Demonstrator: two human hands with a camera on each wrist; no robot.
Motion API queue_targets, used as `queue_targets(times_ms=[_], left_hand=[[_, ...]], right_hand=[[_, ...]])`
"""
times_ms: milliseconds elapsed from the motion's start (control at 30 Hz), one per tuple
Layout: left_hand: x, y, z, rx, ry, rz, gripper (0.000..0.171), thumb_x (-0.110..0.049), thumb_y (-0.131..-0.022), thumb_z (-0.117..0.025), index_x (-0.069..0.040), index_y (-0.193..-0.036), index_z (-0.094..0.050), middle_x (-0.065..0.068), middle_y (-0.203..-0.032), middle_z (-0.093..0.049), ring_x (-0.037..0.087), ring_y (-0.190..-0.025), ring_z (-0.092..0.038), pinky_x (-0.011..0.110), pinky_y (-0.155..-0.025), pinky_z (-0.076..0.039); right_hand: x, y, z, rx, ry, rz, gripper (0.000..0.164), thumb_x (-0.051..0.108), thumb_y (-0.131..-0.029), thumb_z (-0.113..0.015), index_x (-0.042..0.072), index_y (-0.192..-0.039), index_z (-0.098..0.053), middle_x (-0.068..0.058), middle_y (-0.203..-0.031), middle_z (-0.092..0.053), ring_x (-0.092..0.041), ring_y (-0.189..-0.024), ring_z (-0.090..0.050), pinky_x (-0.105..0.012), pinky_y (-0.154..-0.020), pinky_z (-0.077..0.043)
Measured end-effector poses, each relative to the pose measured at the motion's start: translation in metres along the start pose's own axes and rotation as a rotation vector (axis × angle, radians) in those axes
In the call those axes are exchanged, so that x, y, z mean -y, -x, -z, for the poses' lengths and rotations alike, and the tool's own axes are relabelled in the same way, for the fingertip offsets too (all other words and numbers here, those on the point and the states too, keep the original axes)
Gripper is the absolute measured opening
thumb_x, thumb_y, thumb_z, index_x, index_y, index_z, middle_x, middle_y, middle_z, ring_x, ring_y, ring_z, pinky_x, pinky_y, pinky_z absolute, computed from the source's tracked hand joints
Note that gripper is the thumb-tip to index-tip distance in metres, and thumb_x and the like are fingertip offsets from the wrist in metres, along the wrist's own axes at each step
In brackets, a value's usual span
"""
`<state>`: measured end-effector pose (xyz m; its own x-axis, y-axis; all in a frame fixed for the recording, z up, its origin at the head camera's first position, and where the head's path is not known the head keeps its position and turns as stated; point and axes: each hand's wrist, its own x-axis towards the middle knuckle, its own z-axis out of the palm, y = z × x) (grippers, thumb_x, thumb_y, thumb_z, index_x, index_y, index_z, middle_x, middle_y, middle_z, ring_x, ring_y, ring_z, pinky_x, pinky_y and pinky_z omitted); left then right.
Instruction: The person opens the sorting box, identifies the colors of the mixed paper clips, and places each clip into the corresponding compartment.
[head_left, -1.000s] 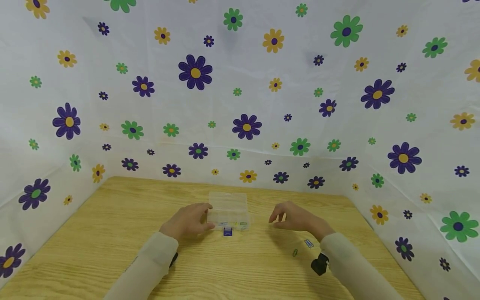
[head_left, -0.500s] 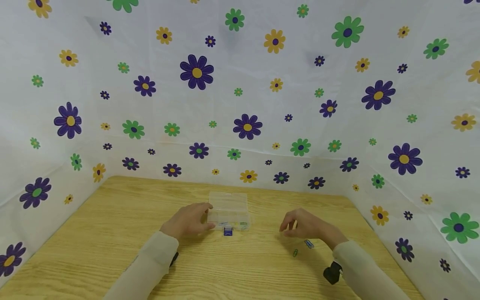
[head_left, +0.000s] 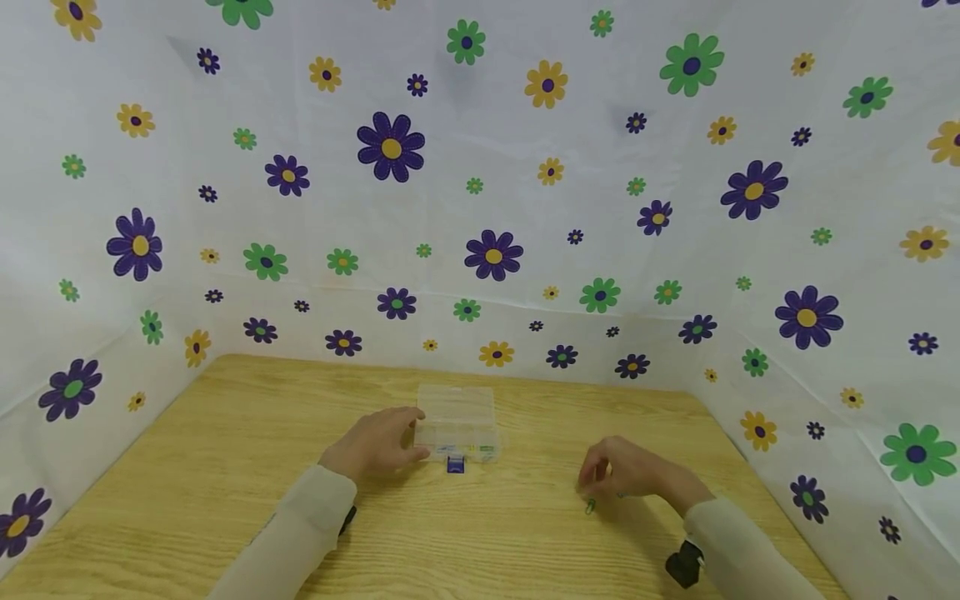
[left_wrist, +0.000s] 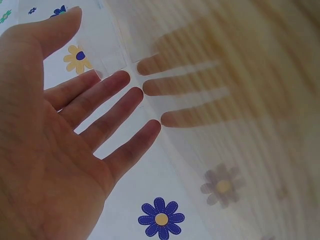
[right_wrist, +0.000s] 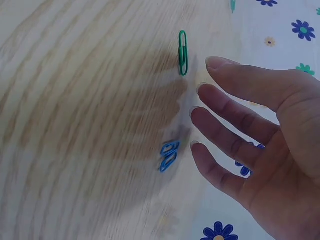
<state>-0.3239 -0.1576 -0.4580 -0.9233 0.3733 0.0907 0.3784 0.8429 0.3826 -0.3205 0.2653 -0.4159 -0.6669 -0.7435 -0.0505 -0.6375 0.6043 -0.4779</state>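
Note:
A clear plastic box [head_left: 457, 408] with a blue latch [head_left: 455, 465] at its front stands at the back of the table. Small coloured pieces show inside its front part. My left hand [head_left: 377, 443] is at the box's left side, thumb near the front corner; the left wrist view has its fingers extended and spread. My right hand [head_left: 633, 468] hovers low over the table, fingers slightly bent and holding nothing. Just beyond its thumb lies a green paper clip [right_wrist: 180, 56]. Below that, near the fingertips, blue wire paper clips [right_wrist: 170, 150] lie close together, mostly hidden by the hand in the head view.
The wood-grain table [head_left: 450, 533] is bordered at the back and sides by a white flower-print sheet [head_left: 322, 208]. A dark wrist camera [head_left: 685, 564] hangs under the right sleeve, near the tabletop.
My right hand has moved right, toward me and down, away from the box to the paper clips, now covering most of the blue ones. My left hand stays by the box.

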Motion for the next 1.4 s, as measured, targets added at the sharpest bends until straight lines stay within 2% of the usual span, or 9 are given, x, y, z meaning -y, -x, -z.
queue_targets(times_ms=[200,733,900,1400], left_hand=[[0.0009,-0.0004,-0.0019,-0.002,0.005,0.008,0.060,-0.044,-0.096,-0.071,-0.011,-0.143,-0.057,0.008,-0.145,-0.062,0.030,-0.138,-0.057,0.050,-0.117,-0.045],[0.0000,-0.0063,0.0024,-0.002,-0.007,0.013,0.062,-0.045,-0.096,-0.070,-0.012,-0.146,-0.055,0.007,-0.148,-0.060,0.030,-0.140,-0.055,0.050,-0.119,-0.043],[-0.0005,-0.0056,0.0034,0.004,-0.003,0.015,0.062,-0.045,-0.096,-0.070,-0.012,-0.146,-0.055,0.007,-0.149,-0.060,0.031,-0.142,-0.054,0.051,-0.120,-0.042],[0.0007,-0.0016,-0.0002,0.011,-0.012,0.013,0.063,-0.045,-0.095,-0.072,-0.011,-0.146,-0.056,0.008,-0.147,-0.061,0.031,-0.140,-0.056,0.050,-0.119,-0.044]], right_hand=[[-0.0029,0.0046,-0.0014,0.016,-0.004,0.053,0.006,0.005,-0.087,-0.080,0.004,-0.093,-0.080,-0.008,-0.090,-0.078,-0.002,-0.077,-0.067,-0.026,-0.071,-0.060],[-0.0016,0.0035,0.0031,0.037,0.008,-0.028,0.008,0.005,-0.084,-0.082,0.008,-0.090,-0.078,-0.006,-0.090,-0.075,0.001,-0.077,-0.062,-0.022,-0.071,-0.057],[-0.0014,0.0032,0.0023,0.042,0.007,-0.029,0.009,0.004,-0.083,-0.083,0.009,-0.087,-0.077,-0.002,-0.089,-0.073,0.001,-0.076,-0.060,-0.020,-0.070,-0.054],[-0.0045,0.0014,-0.0041,0.081,-0.060,-0.038,0.010,0.001,-0.085,-0.080,0.007,-0.081,-0.073,-0.002,-0.086,-0.069,0.003,-0.074,-0.057,-0.017,-0.067,-0.053]])
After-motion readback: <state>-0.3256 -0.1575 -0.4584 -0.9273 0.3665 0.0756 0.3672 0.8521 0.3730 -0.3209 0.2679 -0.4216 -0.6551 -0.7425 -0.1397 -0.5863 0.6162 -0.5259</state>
